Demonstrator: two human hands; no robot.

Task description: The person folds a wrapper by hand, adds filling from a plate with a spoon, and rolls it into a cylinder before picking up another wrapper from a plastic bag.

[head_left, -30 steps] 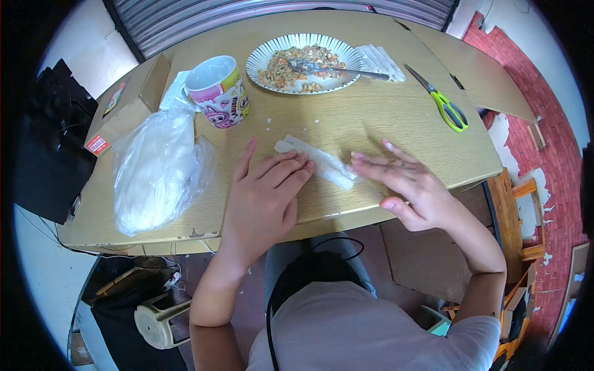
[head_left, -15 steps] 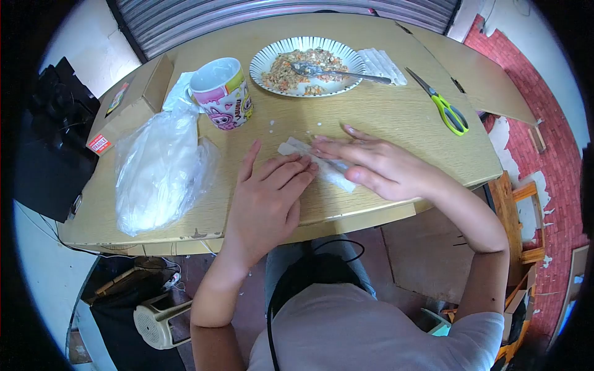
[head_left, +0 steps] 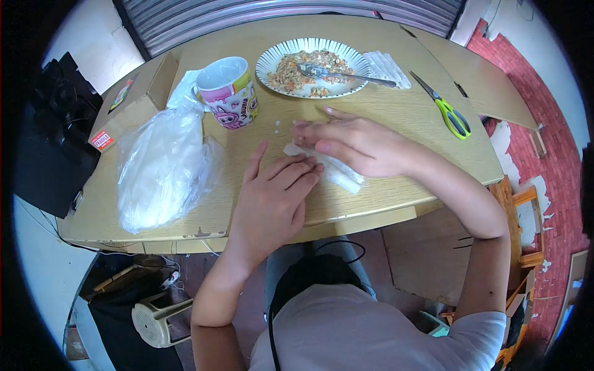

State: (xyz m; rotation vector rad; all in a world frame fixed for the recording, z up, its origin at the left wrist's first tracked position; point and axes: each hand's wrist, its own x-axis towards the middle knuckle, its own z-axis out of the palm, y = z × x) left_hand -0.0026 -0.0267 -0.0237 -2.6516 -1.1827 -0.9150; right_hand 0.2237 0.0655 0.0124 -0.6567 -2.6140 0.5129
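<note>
A white, thin-skinned spring roll lies slantwise on the table in front of me. My left hand is palm down, its fingers stretched and one spread apart, with the fingertips resting on the roll's near left part. Over its far side reaches my right hand, open, with fingers extended to the left and partly covering the wrapper. Behind the hands, a striped-rim plate bears a chopped, orange-flecked filling and a metal spoon. Several finished-looking white rolls lie beside the plate.
At left stand a patterned mug, a clear plastic bag with white contents and a cardboard box. Green-handled scissors lie at right. White crumbs dot the wooden table. A plastic stool is on the floor.
My right hand has shifted left and slightly upward across the roll, its fingertips moving past the roll's far left end. My left hand stays nearly in place. The view has shifted slightly.
</note>
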